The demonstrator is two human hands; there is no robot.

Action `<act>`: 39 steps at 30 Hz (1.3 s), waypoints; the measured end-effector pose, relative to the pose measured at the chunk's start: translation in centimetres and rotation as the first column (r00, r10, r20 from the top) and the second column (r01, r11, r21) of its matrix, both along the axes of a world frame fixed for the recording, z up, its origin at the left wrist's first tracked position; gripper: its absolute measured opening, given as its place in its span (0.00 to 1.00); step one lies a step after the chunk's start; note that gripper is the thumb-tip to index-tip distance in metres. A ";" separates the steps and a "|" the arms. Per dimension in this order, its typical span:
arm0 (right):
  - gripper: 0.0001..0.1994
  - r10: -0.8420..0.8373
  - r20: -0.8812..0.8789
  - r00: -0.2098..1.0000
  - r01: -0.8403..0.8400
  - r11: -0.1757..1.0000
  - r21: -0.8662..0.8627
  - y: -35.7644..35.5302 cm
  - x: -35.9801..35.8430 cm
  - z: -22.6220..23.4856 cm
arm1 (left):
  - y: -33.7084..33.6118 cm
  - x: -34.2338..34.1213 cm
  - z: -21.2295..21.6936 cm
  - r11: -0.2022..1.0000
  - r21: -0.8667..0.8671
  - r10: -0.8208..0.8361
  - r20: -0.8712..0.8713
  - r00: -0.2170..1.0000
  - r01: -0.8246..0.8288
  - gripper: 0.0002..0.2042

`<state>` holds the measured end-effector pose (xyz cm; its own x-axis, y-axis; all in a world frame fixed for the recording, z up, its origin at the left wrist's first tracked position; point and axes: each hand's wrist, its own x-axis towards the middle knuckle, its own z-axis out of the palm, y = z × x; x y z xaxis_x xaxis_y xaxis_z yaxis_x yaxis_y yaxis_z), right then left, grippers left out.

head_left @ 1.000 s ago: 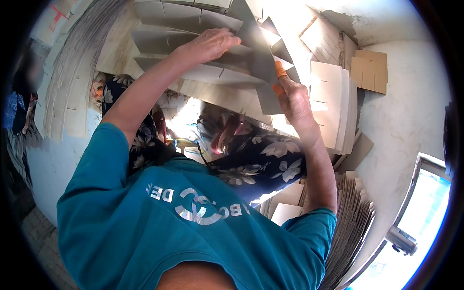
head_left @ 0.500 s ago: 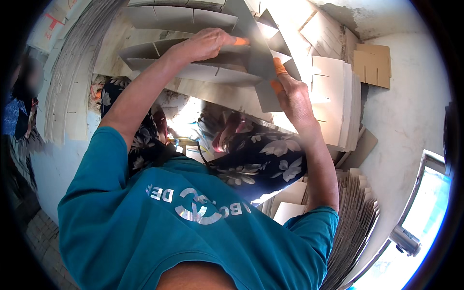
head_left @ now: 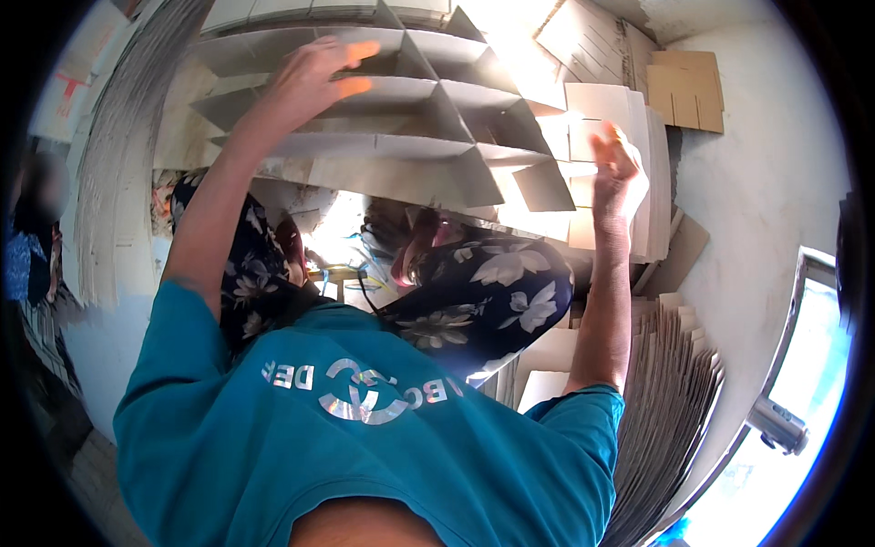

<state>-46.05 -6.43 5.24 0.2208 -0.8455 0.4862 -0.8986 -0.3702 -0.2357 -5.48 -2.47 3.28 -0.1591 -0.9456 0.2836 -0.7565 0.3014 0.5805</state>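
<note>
A grey cardboard divider grid (head_left: 401, 88) lies in front of me, its long slotted strips crossed by slanting cross strips. Above its left part is my left hand (head_left: 314, 77), fingers apart and holding nothing; orange covers show on two fingertips. Off to the right, my right hand (head_left: 618, 169) is over a stack of pale slotted cardboard sheets (head_left: 649, 205). Its fingers are bent and slightly blurred, with a gap between them, and no piece shows in them. Whether they touch the top sheet I cannot tell.
Tall piles of cardboard strips (head_left: 123, 173) stand at the left. More cardboard edges (head_left: 670, 392) are packed at the lower right. A brown slotted piece (head_left: 688, 91) leans by the wall. Another person (head_left: 36, 219) is at the far left.
Both hands have come off the divider grid. My left hand moved left, my right hand moved right to the sheet stack. The last cross strip now sits lower among the long strips.
</note>
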 end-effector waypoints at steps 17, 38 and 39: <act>0.30 -0.494 -0.314 0.811 0.574 0.776 0.261 -0.2 -16.1 -5.9 | 5.5 3.4 -0.4 0.991 -0.051 0.121 -0.033 0.992 -0.123 0.22; 0.26 0.295 0.683 0.668 -0.646 0.686 0.335 4.4 15.4 8.2 | 7.8 1.8 -3.2 0.997 -0.079 0.032 0.091 0.995 -0.025 0.15; 0.28 0.341 0.569 0.748 -0.601 0.712 0.363 4.6 16.3 8.4 | 7.7 1.7 -3.4 0.994 -0.103 0.030 0.083 0.996 -0.022 0.13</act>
